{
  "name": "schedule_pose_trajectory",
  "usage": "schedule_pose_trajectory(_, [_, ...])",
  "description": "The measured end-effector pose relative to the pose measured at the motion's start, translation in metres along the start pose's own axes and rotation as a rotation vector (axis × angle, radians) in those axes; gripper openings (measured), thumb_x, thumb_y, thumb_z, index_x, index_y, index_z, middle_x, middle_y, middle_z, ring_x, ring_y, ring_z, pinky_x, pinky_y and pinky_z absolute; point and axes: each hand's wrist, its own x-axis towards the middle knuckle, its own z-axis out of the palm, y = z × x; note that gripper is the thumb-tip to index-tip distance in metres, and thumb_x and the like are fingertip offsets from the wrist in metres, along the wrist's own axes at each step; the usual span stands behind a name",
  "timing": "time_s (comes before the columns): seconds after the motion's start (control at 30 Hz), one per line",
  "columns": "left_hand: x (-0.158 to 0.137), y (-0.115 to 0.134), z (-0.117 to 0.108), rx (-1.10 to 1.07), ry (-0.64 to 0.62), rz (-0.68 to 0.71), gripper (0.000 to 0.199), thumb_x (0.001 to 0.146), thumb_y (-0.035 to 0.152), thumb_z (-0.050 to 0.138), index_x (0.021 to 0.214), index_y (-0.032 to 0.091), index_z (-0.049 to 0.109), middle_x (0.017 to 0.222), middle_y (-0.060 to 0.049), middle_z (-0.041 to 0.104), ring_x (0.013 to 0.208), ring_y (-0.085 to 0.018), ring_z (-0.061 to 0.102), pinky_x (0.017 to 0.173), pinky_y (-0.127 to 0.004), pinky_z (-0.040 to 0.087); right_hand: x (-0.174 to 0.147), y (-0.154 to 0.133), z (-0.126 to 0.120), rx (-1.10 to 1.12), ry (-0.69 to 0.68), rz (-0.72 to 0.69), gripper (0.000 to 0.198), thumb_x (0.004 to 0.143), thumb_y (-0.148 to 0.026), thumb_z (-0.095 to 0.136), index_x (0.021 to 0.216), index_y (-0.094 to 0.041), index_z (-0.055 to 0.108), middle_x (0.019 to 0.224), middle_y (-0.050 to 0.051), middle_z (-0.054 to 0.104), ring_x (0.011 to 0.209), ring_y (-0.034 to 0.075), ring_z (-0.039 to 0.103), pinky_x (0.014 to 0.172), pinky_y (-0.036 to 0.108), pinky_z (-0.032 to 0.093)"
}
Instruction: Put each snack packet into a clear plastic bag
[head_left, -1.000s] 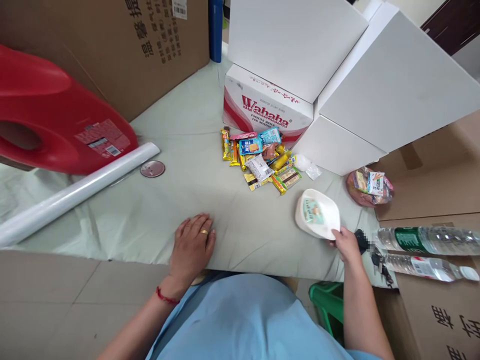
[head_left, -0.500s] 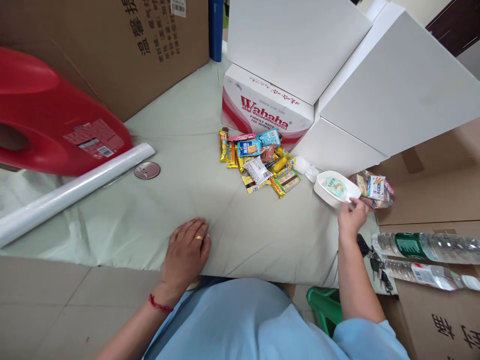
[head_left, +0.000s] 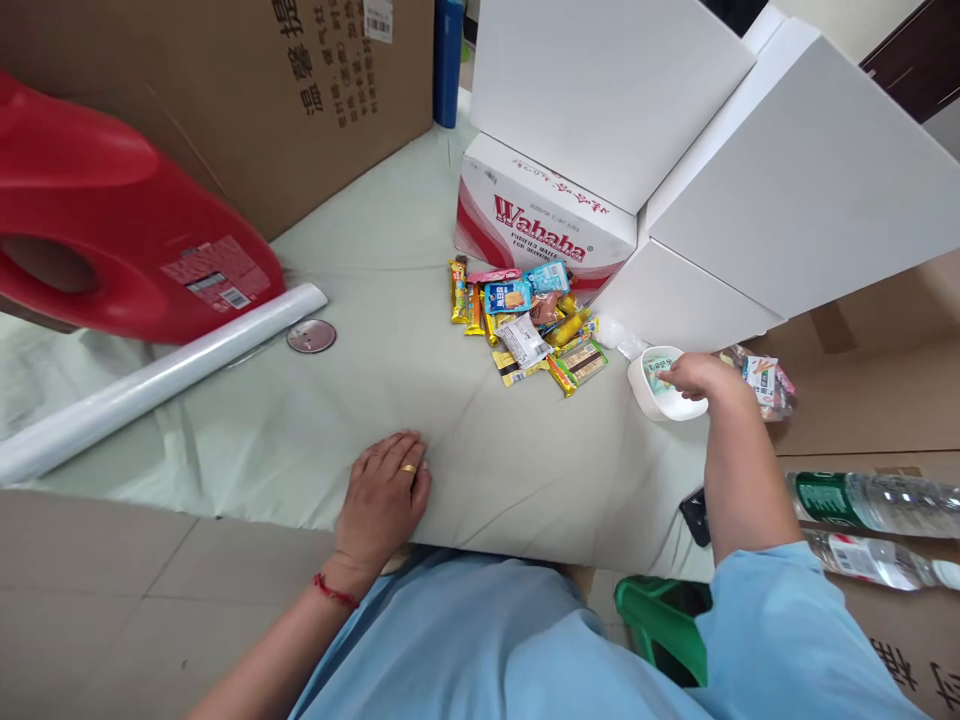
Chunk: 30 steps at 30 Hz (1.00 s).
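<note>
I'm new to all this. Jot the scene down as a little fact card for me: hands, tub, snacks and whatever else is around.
Left hand: palm down on the pale tablecloth, nothing visible in it
Right hand: over the white tub; grip unclear
Inside tub: something pale green and printed, partly hidden
Snack pile: wrapped packets before the Wahaha box
Left side: red jug, white roll, round disc
Right side: two clear bottles, lying down

Smooth plastic tub [head_left: 644,396], satiny plastic jug [head_left: 142,215], matt cardboard box [head_left: 202,90], 2 shiny plastic bottles [head_left: 889,503]
</note>
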Motion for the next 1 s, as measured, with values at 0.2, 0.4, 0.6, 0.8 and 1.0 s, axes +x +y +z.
schedule_pose_trajectory(0.2, [0.002,0.001,-0.001,-0.023,0.001,-0.013,0.028,0.101,0.02,0.054,0.12,0.011,0.072,0.128,-0.019,0.075,0.122,-0.035,0.069,0.108,-0.051,0.049,0.037,-0.041,-0.004,0.069,0.224,-0.038,0.031,0.101,-0.028,0.056,0.119,-0.012,0.076,0.119,0.019,0.072,0.109,0.025,0.067,0.089,0.038,0.046])
schedule_pose_trajectory(0.4, [0.0,0.001,0.0,-0.024,-0.006,-0.034,0.028,0.1,0.019,0.054,0.12,0.013,0.073,0.129,-0.017,0.076,0.122,-0.034,0.069,0.107,-0.05,0.049,0.079,-0.075,0.027,0.167,0.226,-0.007,0.01,0.09,-0.02,0.071,0.081,-0.016,0.069,0.1,0.02,0.071,0.113,0.03,0.059,0.099,0.05,0.042])
schedule_pose_trajectory(0.6, [-0.001,0.002,-0.001,-0.052,0.039,-0.041,0.026,0.099,0.015,0.054,0.116,0.011,0.073,0.125,-0.018,0.076,0.12,-0.034,0.07,0.105,-0.05,0.052,0.056,-0.043,0.025,0.577,0.603,0.009,0.026,0.085,-0.023,0.069,0.065,-0.024,0.053,0.08,0.013,0.065,0.116,0.032,0.052,0.106,0.06,0.036])
schedule_pose_trajectory(0.8, [-0.002,-0.002,-0.001,-0.092,0.075,-0.045,0.021,0.098,0.015,0.057,0.112,0.013,0.072,0.122,-0.018,0.076,0.117,-0.035,0.07,0.1,-0.051,0.055,-0.021,-0.027,0.044,0.969,0.706,0.02,0.012,0.088,-0.034,0.058,0.089,-0.022,0.058,0.083,0.002,0.063,0.082,0.019,0.06,0.079,0.037,0.054])
schedule_pose_trajectory(1.0, [-0.008,0.016,-0.013,-0.497,0.087,-0.129,0.019,0.101,0.024,0.06,0.117,0.02,0.069,0.112,-0.011,0.074,0.086,-0.02,0.072,0.078,-0.035,0.06,-0.143,-0.088,0.113,1.422,-0.033,-0.476,0.031,0.08,-0.049,0.079,0.087,-0.021,0.069,0.075,-0.001,0.065,0.064,0.014,0.055,0.062,0.027,0.048])
